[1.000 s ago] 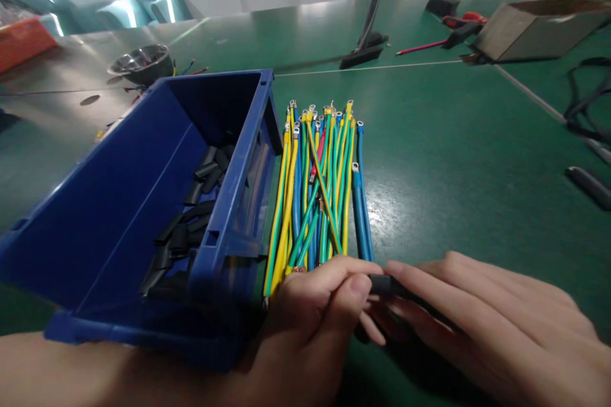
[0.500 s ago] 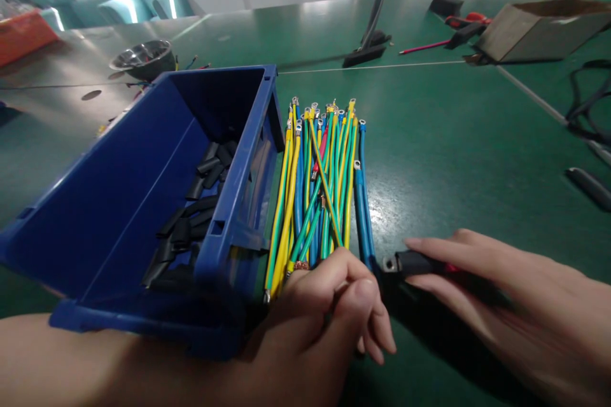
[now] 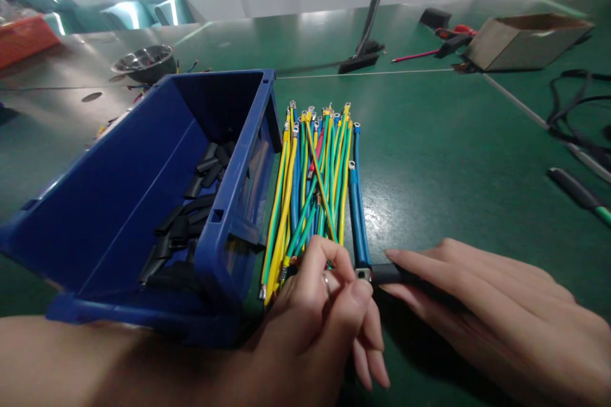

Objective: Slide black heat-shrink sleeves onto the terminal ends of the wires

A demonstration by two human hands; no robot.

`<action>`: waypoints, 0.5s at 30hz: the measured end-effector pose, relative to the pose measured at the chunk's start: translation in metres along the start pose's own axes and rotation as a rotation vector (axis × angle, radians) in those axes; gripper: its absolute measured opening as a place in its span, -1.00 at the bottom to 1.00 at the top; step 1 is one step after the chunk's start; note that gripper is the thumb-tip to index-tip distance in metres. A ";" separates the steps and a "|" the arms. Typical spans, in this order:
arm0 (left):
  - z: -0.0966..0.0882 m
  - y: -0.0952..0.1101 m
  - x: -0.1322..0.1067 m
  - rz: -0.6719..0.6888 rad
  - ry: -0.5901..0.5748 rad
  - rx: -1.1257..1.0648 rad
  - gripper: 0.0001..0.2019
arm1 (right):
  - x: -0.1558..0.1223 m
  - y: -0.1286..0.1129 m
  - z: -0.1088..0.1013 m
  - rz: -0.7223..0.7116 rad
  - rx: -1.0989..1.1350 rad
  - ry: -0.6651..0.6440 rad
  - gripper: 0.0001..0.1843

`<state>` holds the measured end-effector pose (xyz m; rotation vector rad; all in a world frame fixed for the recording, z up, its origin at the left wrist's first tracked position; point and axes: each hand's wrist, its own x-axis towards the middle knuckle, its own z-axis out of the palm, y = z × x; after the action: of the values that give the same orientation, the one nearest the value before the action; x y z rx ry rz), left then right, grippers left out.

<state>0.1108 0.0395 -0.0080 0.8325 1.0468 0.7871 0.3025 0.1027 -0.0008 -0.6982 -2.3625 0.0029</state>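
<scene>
My right hand (image 3: 477, 305) is closed on a cable with a black sleeve (image 3: 389, 274) and a metal lug (image 3: 363, 275) at its tip. The lug points left and reaches the thumb and index fingertips of my left hand (image 3: 324, 311). Those left fingers are curled into a pinch; a small silvery ring shape shows between them, and I cannot make out what they hold. Just beyond my left hand lies a bundle of yellow, green and blue cables (image 3: 329, 172) with lugs at their ends. Two blue cables (image 3: 359, 216) lie along its right side.
A blue bin (image 3: 109, 184) with black sleeve pieces (image 3: 179, 229) stands at left. Behind it is a metal bowl (image 3: 146, 63). A stand (image 3: 361, 62), a cardboard box (image 3: 515, 44), black cords (image 3: 573, 102) and a black-handled tool (image 3: 570, 187) lie farther off on the green table.
My right hand has moved left with the sleeved cable, bringing its lug to my left fingertips. The view has shifted slightly.
</scene>
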 end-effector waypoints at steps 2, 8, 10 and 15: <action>0.000 0.001 0.002 -0.033 0.019 0.005 -0.77 | -0.001 0.000 0.000 0.001 0.009 0.002 -0.81; -0.003 0.003 0.003 -0.118 -0.044 0.174 -0.77 | 0.000 0.000 -0.001 -0.001 0.030 -0.012 -0.83; -0.004 0.003 0.003 -0.117 -0.024 0.190 -0.74 | 0.001 0.000 -0.001 0.016 0.027 -0.013 -0.83; -0.004 0.003 0.004 -0.086 -0.013 0.192 -0.71 | -0.001 0.001 -0.001 0.005 0.021 -0.009 -0.83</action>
<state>0.1073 0.0450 -0.0078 0.9475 1.1518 0.6139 0.3038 0.1031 -0.0008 -0.6947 -2.3662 0.0334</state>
